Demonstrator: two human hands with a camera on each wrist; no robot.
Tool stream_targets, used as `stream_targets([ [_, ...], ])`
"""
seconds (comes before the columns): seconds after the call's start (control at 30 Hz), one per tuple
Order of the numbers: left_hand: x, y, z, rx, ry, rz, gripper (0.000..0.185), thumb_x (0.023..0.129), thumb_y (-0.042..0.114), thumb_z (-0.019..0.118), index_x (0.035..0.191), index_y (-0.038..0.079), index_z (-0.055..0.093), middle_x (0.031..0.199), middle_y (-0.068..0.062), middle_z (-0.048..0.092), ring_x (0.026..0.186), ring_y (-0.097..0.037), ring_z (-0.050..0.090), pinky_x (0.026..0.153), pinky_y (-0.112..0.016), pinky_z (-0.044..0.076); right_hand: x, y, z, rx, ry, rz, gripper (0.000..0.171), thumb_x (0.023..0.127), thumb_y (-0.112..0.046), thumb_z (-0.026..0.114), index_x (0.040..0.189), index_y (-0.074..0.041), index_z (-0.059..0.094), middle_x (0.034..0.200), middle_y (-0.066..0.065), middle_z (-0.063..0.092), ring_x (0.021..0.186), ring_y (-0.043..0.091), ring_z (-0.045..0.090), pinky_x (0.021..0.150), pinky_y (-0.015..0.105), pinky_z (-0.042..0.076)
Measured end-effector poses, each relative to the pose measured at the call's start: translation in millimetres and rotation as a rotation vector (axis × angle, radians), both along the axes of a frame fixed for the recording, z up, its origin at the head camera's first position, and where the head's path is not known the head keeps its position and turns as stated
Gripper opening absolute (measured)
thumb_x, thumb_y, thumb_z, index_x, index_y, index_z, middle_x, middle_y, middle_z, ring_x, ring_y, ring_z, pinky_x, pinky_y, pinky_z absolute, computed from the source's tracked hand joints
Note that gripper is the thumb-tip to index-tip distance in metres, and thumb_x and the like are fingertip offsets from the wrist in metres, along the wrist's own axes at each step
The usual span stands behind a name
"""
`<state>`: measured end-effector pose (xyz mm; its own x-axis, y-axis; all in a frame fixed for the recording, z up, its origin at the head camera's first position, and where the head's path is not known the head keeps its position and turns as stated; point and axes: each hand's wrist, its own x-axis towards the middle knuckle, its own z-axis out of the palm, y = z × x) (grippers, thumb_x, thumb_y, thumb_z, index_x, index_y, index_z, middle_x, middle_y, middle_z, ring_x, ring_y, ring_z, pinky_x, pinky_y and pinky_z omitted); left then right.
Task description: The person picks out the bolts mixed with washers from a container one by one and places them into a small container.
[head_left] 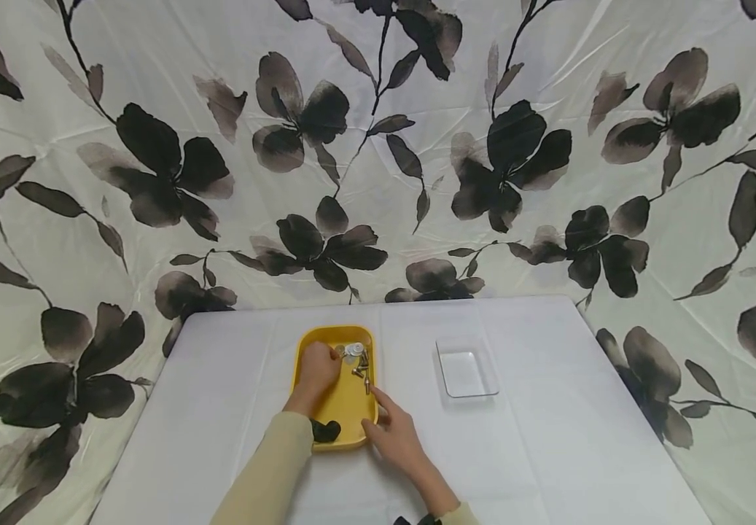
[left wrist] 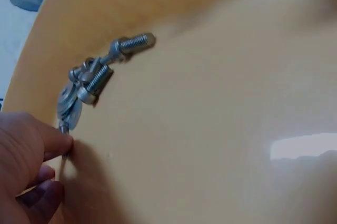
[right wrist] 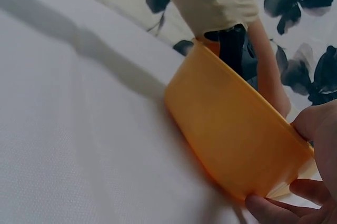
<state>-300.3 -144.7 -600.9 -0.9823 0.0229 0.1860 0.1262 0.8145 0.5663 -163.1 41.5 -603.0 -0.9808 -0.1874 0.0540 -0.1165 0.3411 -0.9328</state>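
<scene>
A yellow tray (head_left: pixel 345 426) holds a small heap of metal hardware along its right wall. The heap has several bolts (left wrist: pixel 97 83) and flat round washers (left wrist: pixel 67 100). My left hand (head_left: pixel 318 368) reaches into the tray; its thumb and fingertips pinch a small metal bolt (left wrist: pixel 64 127) beside the washers, mostly hidden by the fingers. At the tray's right side, my right hand (head_left: pixel 396 435) grips the wall. In the right wrist view, the thumb of the right hand (right wrist: pixel 321 145) lies at the rim while the other fingers touch the outer wall low down.
A clear, shallow rectangular container (head_left: pixel 468 374) stands on the white-covered table (head_left: pixel 548 437), to the right of the tray. Behind the table hangs a floral cloth (head_left: pixel 417 182). A dark strap (right wrist: pixel 234 50) sits on the left wrist.
</scene>
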Motion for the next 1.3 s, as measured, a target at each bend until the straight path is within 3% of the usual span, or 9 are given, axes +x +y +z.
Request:
stream_targets([
  [0.2,-1.9,-2,-0.9,0.024,-0.057,-0.011,0.047,0.081,-0.001,0.060,0.045,0.015,0.033,0.048,0.007,0.012,0.046,-0.011,0.010,0.042,-0.027,0.013,2.6,0,1.0,-0.004,-0.008,0.002,0.061,0.091,-0.023,0.064,0.147,-0.013,0.042,0.144,0.015,0.046,0.108,0.032,0.062,0.078,0.029,0.052],
  [0.33,-4.6,-2,2.2,0.078,-0.102,0.009,0.045,0.083,0.006,0.064,0.047,0.013,0.039,0.047,0.006,0.019,0.042,-0.012,0.018,0.041,-0.027,0.017,1.7,-1,1.5,-0.007,0.014,0.003,0.060,0.092,-0.022,0.063,0.147,-0.012,0.042,0.144,0.016,0.046,0.107,0.034,0.062,0.075,0.028,0.052],
  [0.47,-6.2,-3,5.5,0.075,-0.143,0.015,0.045,0.087,0.015,0.065,0.046,0.013,0.045,0.043,0.006,0.026,0.038,-0.012,0.026,0.040,-0.026,0.021,1.1,-1,1.5,0.006,-0.011,0.006,0.060,0.091,-0.021,0.064,0.147,-0.012,0.042,0.144,0.016,0.046,0.106,0.033,0.063,0.073,0.027,0.052],
  [0.67,-6.1,-6,13.9,0.061,-0.075,-0.020,0.044,0.082,0.015,0.066,0.042,0.013,0.048,0.040,0.007,0.028,0.037,-0.011,0.023,0.040,-0.026,0.019,-0.8,-2,2.4,-0.002,-0.027,0.005,0.061,0.091,-0.023,0.065,0.147,-0.014,0.043,0.144,0.016,0.045,0.105,0.031,0.063,0.070,0.026,0.052],
  [0.77,-5.5,-6,19.9,0.076,-0.075,-0.039,0.038,0.079,0.016,0.069,0.044,0.014,0.054,0.039,0.007,0.036,0.036,-0.011,0.031,0.039,-0.026,0.025,-1.5,-2,3.3,0.002,-0.026,-0.003,0.061,0.091,-0.023,0.065,0.147,-0.014,0.043,0.144,0.016,0.046,0.103,0.030,0.063,0.069,0.026,0.052],
  [0.93,1.8,-3,34.3,0.101,-0.079,-0.050,0.022,0.078,0.016,0.072,0.057,0.013,0.065,0.056,0.003,0.054,0.047,-0.015,0.048,0.045,-0.028,0.039,-2.5,0,2.9,0.002,-0.007,0.003,0.061,0.092,-0.023,0.064,0.147,-0.013,0.042,0.145,0.015,0.045,0.102,0.029,0.064,0.071,0.026,0.052],
  [1.1,11.4,-3,44.3,0.079,-0.053,-0.047,0.014,0.075,0.017,0.072,0.063,0.013,0.068,0.085,-0.002,0.061,0.071,-0.017,0.054,0.066,-0.033,0.050,-0.5,0,2.3,-0.002,-0.020,0.022,0.061,0.092,-0.025,0.065,0.147,-0.011,0.042,0.144,0.016,0.046,0.103,0.031,0.064,0.070,0.026,0.053],
  [1.3,19.4,-2,55.4,0.072,-0.030,-0.050,0.013,0.074,0.019,0.073,0.065,0.012,0.068,0.087,-0.004,0.060,0.076,-0.020,0.054,0.070,-0.036,0.049,2.5,3,13.2,-0.003,-0.033,0.079,0.062,0.095,-0.028,0.061,0.150,-0.011,0.037,0.147,0.017,0.041,0.112,0.037,0.059,0.081,0.032,0.054],
])
